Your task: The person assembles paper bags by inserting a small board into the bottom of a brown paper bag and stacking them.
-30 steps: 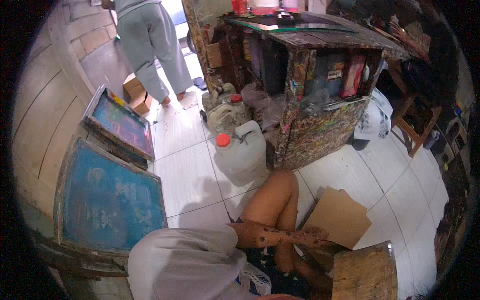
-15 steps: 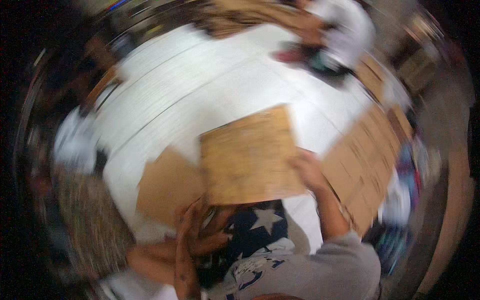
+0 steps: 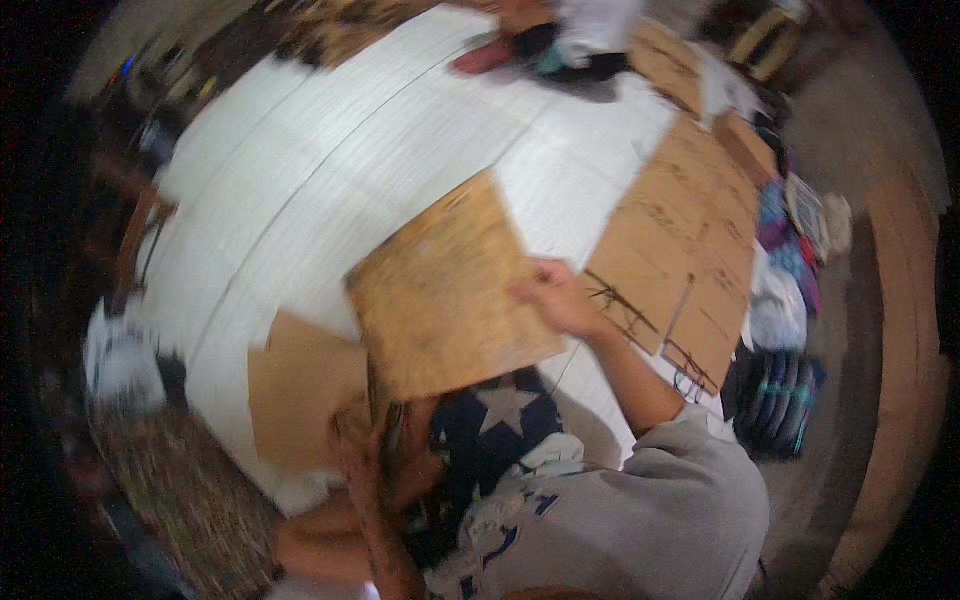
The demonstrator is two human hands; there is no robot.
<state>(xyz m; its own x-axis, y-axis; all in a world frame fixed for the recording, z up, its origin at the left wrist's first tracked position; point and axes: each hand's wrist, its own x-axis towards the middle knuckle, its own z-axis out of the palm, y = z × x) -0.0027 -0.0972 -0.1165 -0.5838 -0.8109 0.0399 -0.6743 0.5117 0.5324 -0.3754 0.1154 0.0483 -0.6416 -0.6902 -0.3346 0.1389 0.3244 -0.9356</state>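
Note:
A square tan-brown board with a stained, worn face (image 3: pixel 445 290) is held tilted over my lap. My right hand (image 3: pixel 555 297) is closed on its right edge, thumb on the near face. Close to the board's lower left corner is my left hand (image 3: pixel 357 440), its fingers curled but blurred. A narrow dark thing shows just above them, too smeared to name. Plain brown cardboard (image 3: pixel 300 390) lies behind and left of that hand. Under the board are dark blue shorts with a white star (image 3: pixel 505 408).
White sheeting (image 3: pixel 330 180) covers the floor ahead. Flat cardboard panels (image 3: pixel 690 220) with dark marks lie on the right, beside dark bundled items (image 3: pixel 785 400) and a white plastic bag (image 3: pixel 778 310). A person (image 3: pixel 570 40) is at the far edge. Another white bag (image 3: pixel 120 360) stands left.
The view has swung, so the surroundings sit differently in it. The board has shifted left in view and tilted more, still in my right hand.

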